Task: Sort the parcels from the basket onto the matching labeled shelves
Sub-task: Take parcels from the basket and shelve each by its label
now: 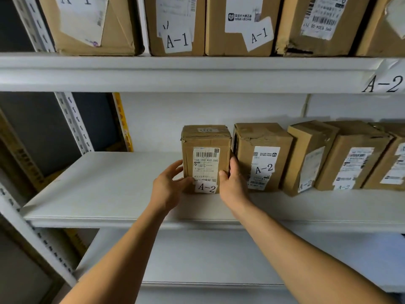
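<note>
A small brown cardboard parcel with a white shipping label and an "A-2" tag stands upright on the middle shelf. My left hand is at its lower left corner, fingers spread along the side and thumb against the front. My right hand grips its lower right edge, thumb on the front and fingers tucked between this parcel and the neighbouring box. An "A-2" shelf label hangs on the shelf beam above at the right. The basket is out of view.
Several more "A-2" parcels line the same shelf to the right. "A-1" boxes fill the top shelf. A perforated metal upright stands at the left, and a lower shelf shows beneath my arms.
</note>
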